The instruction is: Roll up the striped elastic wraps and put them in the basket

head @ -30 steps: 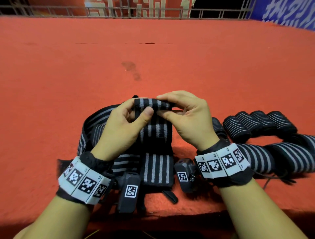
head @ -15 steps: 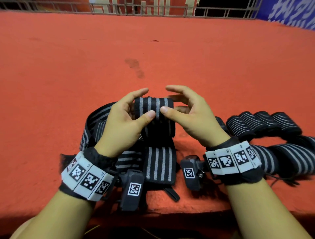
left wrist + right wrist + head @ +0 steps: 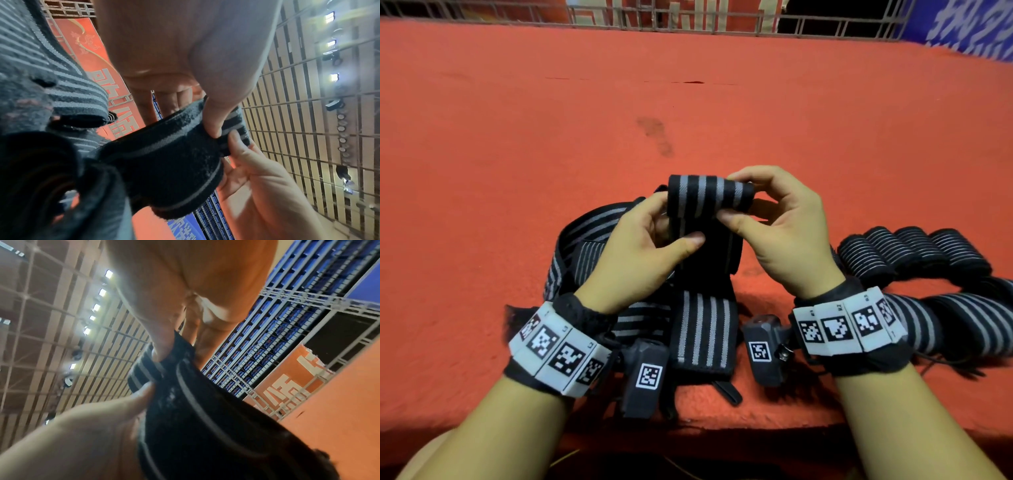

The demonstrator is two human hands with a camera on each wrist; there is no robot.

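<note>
A: Near the front edge of the orange-red felt worktop (image 3: 517, 154), both hands work one black elastic wrap with grey lengthwise stripes (image 3: 705, 197). Rolled end held up off the surface; unrolled tail (image 3: 702, 329) runs back toward the person and lies flat between the wrists.

B: Grip on each side?

A: Left hand (image 3: 640, 253): fingers curled, thumb pressed on the front face of the roll just below the top turn. Right hand (image 3: 777, 233): thumb and forefinger pinch the roll's right end. Right wrist view confirms that pinch (image 3: 162, 345).

B: Step in hand?

A: Judged as mid-roll, only the first turns made. Most of the strip not yet wound.

B: Other stock?

A: Row of finished black-and-grey rolls (image 3: 914, 253) sits to the right, on the worktop. More loose striped wraps (image 3: 582, 240) are heaped under the left hand, another lies flat at far right (image 3: 962, 318). No basket in any view.

B: Next move?

A: Probably another turn toward the tail, with tension kept even so the edges stack square. Elastic likely springs open if either pinch slackens. A closure end near the tail (image 3: 727, 394) is too dark to identify.
</note>
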